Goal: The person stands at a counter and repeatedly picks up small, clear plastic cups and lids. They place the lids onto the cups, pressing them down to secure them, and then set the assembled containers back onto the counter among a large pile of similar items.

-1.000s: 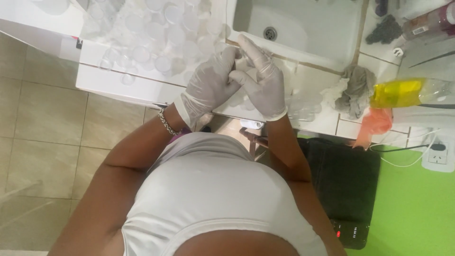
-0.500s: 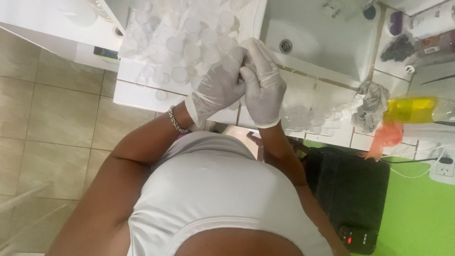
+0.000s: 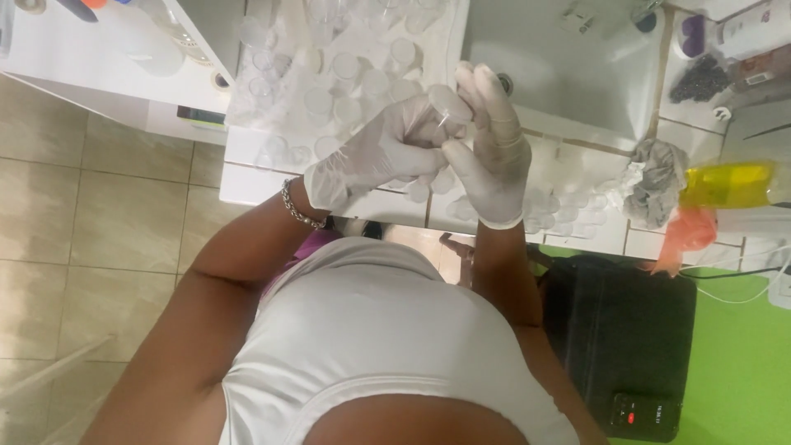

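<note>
Both white-gloved hands still raised together above white tiled counter (image 3: 247, 177), near steel sink (image 3: 568, 91). Left hand (image 3: 375, 156) and right hand (image 3: 490, 152) pinch 1 small clear plastic vial (image 3: 449, 105) between fingertips. Versus 1 s ago: same grip; only view has shifted. More clear round vials (image 3: 346, 74) spread on counter behind. Grey crumpled rag (image 3: 659, 177) lies right of sink.

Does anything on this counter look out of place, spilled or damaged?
Nothing looks spilled or broken. The only untidy spot is a crumpled grey rag on the tiled counter right of the sink. Many clear cups crowd the left side, and both gloved hands, left hand and right hand, hold one clear cup.
</note>
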